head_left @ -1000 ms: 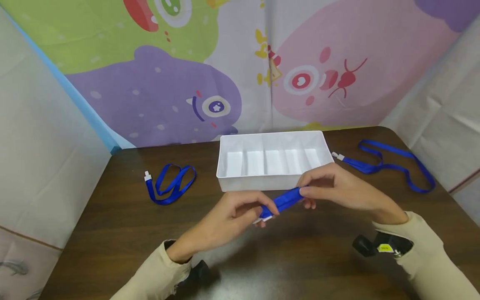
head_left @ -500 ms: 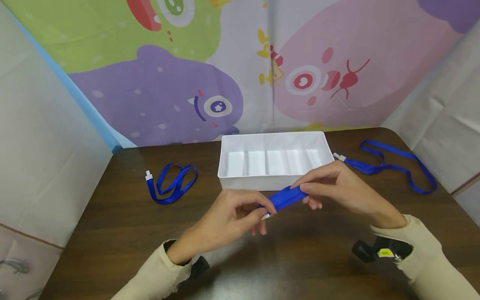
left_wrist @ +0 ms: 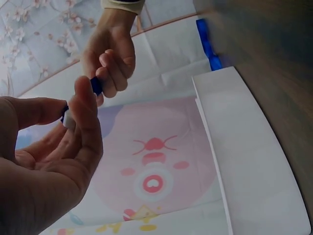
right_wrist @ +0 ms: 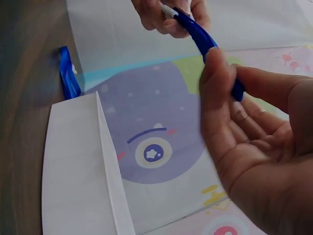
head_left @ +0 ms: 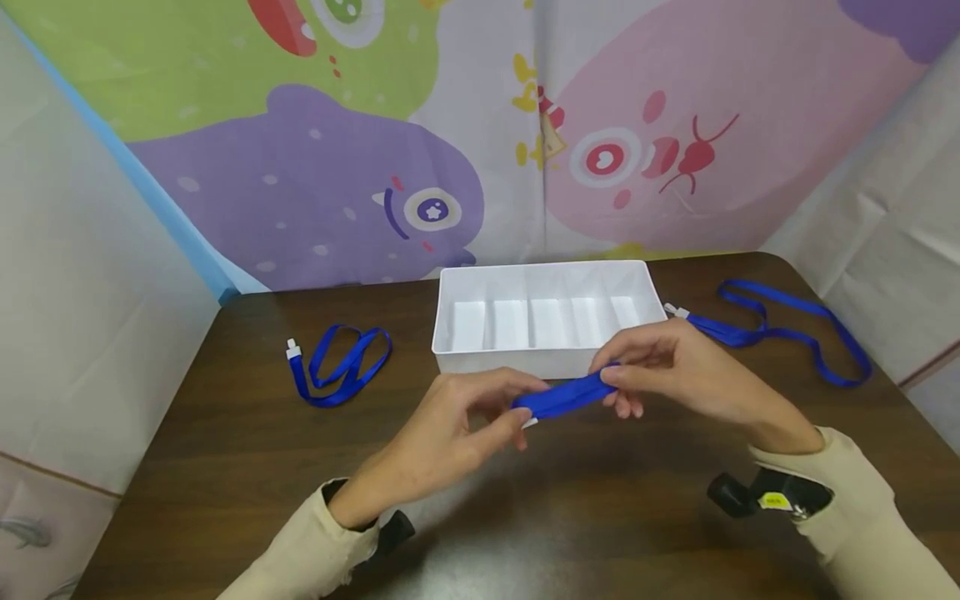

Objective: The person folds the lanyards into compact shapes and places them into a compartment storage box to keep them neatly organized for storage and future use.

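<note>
A blue lanyard (head_left: 566,397), folded into a short flat bundle, is held in the air between both hands in front of the white box. My left hand (head_left: 457,425) pinches its left end between thumb and fingers, where a bit of white clip (left_wrist: 69,120) shows. The right hand (head_left: 675,375) pinches the other end; in the right wrist view that blue end (right_wrist: 238,90) sticks out between thumb and fingers. Most of the clip is hidden by the left fingers.
Behind the hands stands a white box (head_left: 487,364) with several compartments. A loosely looped blue lanyard (head_left: 352,367) lies on the dark wooden table (head_left: 247,467) at left, another lanyard (head_left: 806,333) at right. A cartoon-printed cloth (head_left: 510,167) hangs behind.
The left fingers have shifted their pinch on the folded lanyard, with the index finger now along its far edge and more blue strap showing. The right hand stays nearly still.
</note>
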`<state>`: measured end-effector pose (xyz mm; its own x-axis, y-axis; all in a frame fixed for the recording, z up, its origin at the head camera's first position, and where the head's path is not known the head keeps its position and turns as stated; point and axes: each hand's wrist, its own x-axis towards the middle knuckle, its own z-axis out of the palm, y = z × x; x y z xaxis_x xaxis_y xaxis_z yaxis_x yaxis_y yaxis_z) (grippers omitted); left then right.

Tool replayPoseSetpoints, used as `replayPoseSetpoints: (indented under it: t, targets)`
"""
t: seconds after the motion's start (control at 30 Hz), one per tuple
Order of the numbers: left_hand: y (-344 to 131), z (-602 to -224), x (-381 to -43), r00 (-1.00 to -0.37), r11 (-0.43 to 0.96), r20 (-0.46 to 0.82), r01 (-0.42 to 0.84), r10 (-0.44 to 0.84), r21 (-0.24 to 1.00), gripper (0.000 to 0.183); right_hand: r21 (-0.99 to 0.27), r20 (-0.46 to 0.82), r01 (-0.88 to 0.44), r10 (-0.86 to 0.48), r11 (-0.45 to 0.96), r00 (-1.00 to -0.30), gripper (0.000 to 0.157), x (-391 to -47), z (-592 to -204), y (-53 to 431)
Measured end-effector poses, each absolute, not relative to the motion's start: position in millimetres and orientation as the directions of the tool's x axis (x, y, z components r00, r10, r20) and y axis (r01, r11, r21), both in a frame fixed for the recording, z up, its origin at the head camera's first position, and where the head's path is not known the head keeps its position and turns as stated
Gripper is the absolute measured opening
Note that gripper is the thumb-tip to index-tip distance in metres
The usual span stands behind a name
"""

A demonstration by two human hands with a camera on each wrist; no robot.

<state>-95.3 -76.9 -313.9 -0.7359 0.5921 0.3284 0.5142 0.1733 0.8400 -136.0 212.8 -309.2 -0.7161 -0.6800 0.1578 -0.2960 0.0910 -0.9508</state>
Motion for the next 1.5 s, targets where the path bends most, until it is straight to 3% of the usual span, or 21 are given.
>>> replayPoseSetpoints:
  t: [0.33, 0.6, 0.9, 1.1, 1.37, 1.5]
  targets:
    - [-76.2, -318.5, -97.7, -0.724, 0.234, 0.358, 0.577, 0.590, 0.782, 0.012, -0.941, 0.057, -0.271, -0.696, 0.202, -0.716, 0.006, -136.5, -305.5, 215.3]
    - [-77.3, -317.8, -99.8, -0.692, 0.208, 0.345, 0.582, 0.634, 0.786, 0.032, -0.926, 0.057, -0.295, -0.686, 0.234, -0.725, 0.005, -134.7, -309.2, 210.7]
    - [-81.7, -318.1, -102.5, -0.688, 0.222, 0.343, 0.593, 0.639, 0.774, 0.021, -0.900, 0.049, -0.316, -0.652, 0.300, -0.757, 0.002, -132.1, -306.3, 211.3]
    - [-82.7, -318.7, -104.0, -0.711, 0.224, 0.327, 0.562, 0.622, 0.796, 0.013, -0.908, 0.072, -0.314, -0.637, 0.276, -0.768, 0.008, -131.5, -304.5, 212.2]
    - [-78.4, -320.9, -104.2, -0.739, 0.169, 0.304, 0.489, 0.602, 0.855, 0.007, -0.911, 0.118, -0.343, -0.650, 0.230, -0.751, 0.004, -132.2, -304.0, 213.0]
    - [-77.4, -322.5, -104.8, -0.744, 0.140, 0.256, 0.424, 0.617, 0.895, 0.021, -0.908, 0.124, -0.350, -0.649, 0.231, -0.751, 0.005, -132.5, -303.5, 213.9]
